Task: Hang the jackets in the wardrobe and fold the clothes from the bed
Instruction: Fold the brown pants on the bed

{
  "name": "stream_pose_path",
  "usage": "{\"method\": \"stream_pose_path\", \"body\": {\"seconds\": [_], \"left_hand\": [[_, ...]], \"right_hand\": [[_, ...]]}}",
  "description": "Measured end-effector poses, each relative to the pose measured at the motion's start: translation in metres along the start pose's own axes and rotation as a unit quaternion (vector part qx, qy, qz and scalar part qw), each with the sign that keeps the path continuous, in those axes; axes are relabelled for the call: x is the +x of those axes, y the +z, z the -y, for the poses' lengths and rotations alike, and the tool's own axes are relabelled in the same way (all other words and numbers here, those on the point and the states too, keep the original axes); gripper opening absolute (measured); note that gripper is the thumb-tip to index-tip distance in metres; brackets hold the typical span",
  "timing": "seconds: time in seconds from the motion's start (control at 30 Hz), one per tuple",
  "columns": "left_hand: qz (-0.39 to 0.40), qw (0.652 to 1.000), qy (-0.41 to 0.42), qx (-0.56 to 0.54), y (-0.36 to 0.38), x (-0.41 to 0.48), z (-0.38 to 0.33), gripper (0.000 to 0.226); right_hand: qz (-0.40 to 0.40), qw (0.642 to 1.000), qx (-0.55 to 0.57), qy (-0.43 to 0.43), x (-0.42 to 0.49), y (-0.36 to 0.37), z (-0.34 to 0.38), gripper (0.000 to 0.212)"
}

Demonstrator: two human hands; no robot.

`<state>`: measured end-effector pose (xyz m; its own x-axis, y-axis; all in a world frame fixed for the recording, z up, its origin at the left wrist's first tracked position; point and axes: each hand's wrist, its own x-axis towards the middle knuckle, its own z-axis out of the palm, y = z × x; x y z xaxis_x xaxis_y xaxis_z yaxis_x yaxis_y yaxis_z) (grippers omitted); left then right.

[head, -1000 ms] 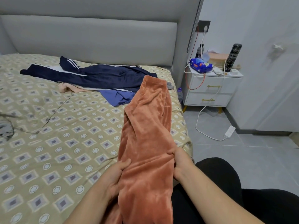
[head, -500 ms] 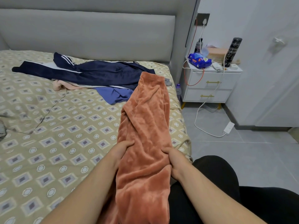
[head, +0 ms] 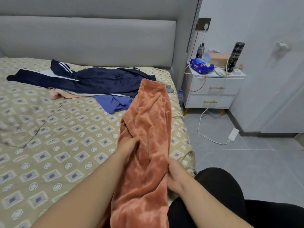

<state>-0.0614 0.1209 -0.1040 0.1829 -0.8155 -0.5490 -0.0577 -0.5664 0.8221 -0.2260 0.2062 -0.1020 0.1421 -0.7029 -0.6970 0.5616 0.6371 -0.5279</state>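
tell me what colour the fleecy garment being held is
The fleecy garment is plain rust orange; head view.

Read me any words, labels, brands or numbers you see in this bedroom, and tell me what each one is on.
No text here is readable.
Blue pack on the nightstand: printed label, too blurred to read.
Small bottle: pale label, too small to read.
Tall flask: pale specks; cannot tell whether they are text.
Orange garment: tiny pale mark near its right edge, too small to read.
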Motion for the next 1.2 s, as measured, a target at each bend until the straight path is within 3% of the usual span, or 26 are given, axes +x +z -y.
{"method": "stream_pose_path", "body": {"seconds": [0.17,0.27,0.33,0.43,0.53,0.6,0.67,0.73,0.83,0.93,1.0,1.07,1.13,1.2], "left_hand": [[-0.008,0.994,0.022,0.107,0.011,0.008,0.000,0.015],[0.014,0.999,-0.037,-0.014,0.014,0.013,0.000,0.021],[0.011,0.995,-0.017,-0.100,0.008,0.015,-0.002,0.025],[-0.083,0.980,0.032,-0.179,-0.018,0.027,-0.002,0.039],[-0.163,0.960,0.004,-0.229,-0.054,0.053,0.007,0.036],[-0.128,0.957,-0.034,-0.257,-0.063,0.054,0.013,0.028],[-0.030,0.960,-0.066,-0.271,-0.054,0.028,0.017,0.031],[0.035,0.973,-0.070,-0.218,-0.040,-0.004,0.028,0.032],[0.021,0.995,-0.012,-0.101,-0.025,-0.043,0.049,0.020],[0.035,0.997,0.015,-0.073,-0.022,-0.062,0.054,0.028],[0.066,0.996,0.047,-0.035,-0.025,-0.070,0.050,0.040],[0.093,0.994,0.063,-0.010,-0.029,-0.071,0.052,0.043],[0.088,0.994,0.050,-0.030,-0.031,-0.070,0.058,0.035],[0.077,0.989,0.005,-0.129,-0.031,-0.070,0.059,0.028]], "right_hand": [[0.050,0.997,-0.032,0.055,0.009,0.011,-0.006,0.019],[0.056,0.995,-0.058,0.059,0.015,0.010,-0.007,0.014],[0.041,0.996,-0.056,0.047,0.020,0.010,-0.005,0.016],[0.035,0.999,-0.020,0.023,0.025,0.005,-0.003,0.032],[-0.007,0.999,-0.036,-0.034,0.021,-0.005,0.006,0.021],[-0.064,0.994,-0.061,-0.059,0.022,-0.011,0.011,0.016],[-0.071,0.993,-0.082,-0.046,0.019,-0.010,0.011,0.018],[-0.053,0.994,-0.090,-0.014,0.015,-0.009,0.009,0.021],[-0.038,0.986,-0.163,-0.024,0.006,-0.005,0.006,0.020],[-0.112,0.924,-0.335,-0.146,0.005,-0.004,0.001,0.042],[-0.095,0.898,-0.384,-0.194,0.004,0.000,0.002,0.032],[-0.082,0.883,-0.423,-0.186,0.005,0.002,0.003,0.026],[-0.098,0.895,-0.404,-0.162,0.009,-0.003,0.004,0.014],[-0.103,0.934,-0.329,-0.094,0.009,-0.008,0.008,0.019]]}}
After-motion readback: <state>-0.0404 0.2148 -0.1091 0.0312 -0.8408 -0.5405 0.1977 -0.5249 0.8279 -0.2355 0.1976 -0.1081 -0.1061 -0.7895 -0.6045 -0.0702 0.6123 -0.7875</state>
